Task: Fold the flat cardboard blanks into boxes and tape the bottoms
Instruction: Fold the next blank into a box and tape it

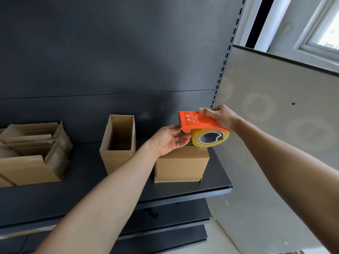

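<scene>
Two bare arms reach across the lower half of the frame. The left forearm rises from the bottom left edge and the right forearm enters from the right edge. Both are uncovered right to where the frame cuts them. The left hand and right hand are bare too.

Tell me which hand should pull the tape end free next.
Left, probably. The left hand has its fingertips at the cutter end of the dispenser, above the box; the right hand grips the dispenser's body.
</scene>
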{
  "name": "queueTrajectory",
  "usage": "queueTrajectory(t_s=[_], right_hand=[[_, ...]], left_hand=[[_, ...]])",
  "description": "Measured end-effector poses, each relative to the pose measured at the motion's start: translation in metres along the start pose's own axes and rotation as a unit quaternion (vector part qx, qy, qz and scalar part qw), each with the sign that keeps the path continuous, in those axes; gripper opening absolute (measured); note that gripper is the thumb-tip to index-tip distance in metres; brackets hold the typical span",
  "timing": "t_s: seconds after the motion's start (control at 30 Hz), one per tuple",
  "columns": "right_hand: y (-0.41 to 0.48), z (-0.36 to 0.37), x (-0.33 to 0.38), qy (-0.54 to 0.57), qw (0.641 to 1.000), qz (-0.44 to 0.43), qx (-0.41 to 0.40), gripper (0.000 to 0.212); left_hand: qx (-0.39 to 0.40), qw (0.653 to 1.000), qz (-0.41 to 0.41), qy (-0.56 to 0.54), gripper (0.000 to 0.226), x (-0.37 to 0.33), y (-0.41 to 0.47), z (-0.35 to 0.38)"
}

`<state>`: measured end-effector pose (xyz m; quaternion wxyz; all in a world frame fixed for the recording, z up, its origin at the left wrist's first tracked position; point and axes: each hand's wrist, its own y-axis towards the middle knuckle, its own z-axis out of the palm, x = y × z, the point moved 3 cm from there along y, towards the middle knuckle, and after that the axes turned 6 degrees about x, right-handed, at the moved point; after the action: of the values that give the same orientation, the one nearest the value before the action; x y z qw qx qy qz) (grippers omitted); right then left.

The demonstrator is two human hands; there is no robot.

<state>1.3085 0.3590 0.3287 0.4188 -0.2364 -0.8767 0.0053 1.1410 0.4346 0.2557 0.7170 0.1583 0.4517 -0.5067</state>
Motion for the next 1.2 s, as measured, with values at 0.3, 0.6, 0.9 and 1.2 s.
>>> queueTrajectory(t_s=[0.3,0.6,0.9,1.2], right_hand=[[0.008,0.001,0.002,-0.017,1.0,0.004,0.0,0.046],[0.012,0.004,0.005,-0.052,0.999,0.002,0.008,0.054],[0.015,0.016,0.018,-0.113,0.993,-0.001,0.017,0.062],[0.009,0.017,0.02,-0.145,0.987,0.017,0.066,0.067]], left_hand=[[-0.016,0.999,-0.019,-0.034,0.039,-0.009,-0.011,-0.019],[-0.014,1.0,-0.002,0.021,0.01,-0.013,-0.019,-0.024],[-0.069,0.996,-0.007,0.058,0.008,-0.012,-0.015,-0.039],[-0.098,0.993,0.033,-0.048,0.014,0.007,-0.009,-0.047]])
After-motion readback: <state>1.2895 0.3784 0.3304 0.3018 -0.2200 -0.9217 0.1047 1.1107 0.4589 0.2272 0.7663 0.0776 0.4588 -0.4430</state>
